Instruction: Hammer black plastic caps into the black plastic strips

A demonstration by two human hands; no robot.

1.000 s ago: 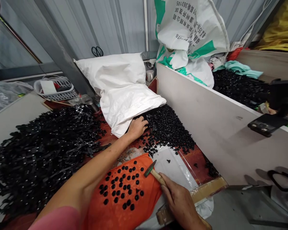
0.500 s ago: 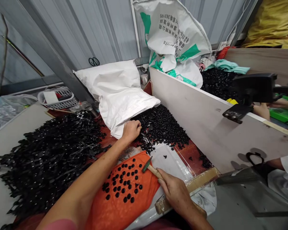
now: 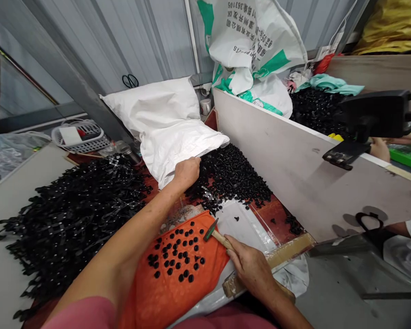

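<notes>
My left hand (image 3: 186, 172) reaches out to the mouth of a white woven sack (image 3: 171, 137), its fingers curled at the sack's edge and on the heap of small black plastic pieces (image 3: 231, 178) spilling from it. My right hand (image 3: 251, 269) grips the wooden handle of a small hammer (image 3: 215, 235), whose head rests at the edge of an orange cloth (image 3: 178, 278). Several black round pieces lie scattered on that cloth. A clear plastic sheet (image 3: 246, 228) lies beside it.
A big pile of black plastic strips (image 3: 71, 219) covers the left. A pale board (image 3: 294, 173) walls off the right, with another person's hand (image 3: 380, 148) and black pieces beyond. A white basket (image 3: 77, 137), scissors (image 3: 130, 81), a cup (image 3: 205, 106) and printed sacks (image 3: 256, 50) stand behind.
My left hand has pulled back from the black heap and curled up at the sack's mouth. The right hand with the hammer has hardly moved. The view shifted slightly.
</notes>
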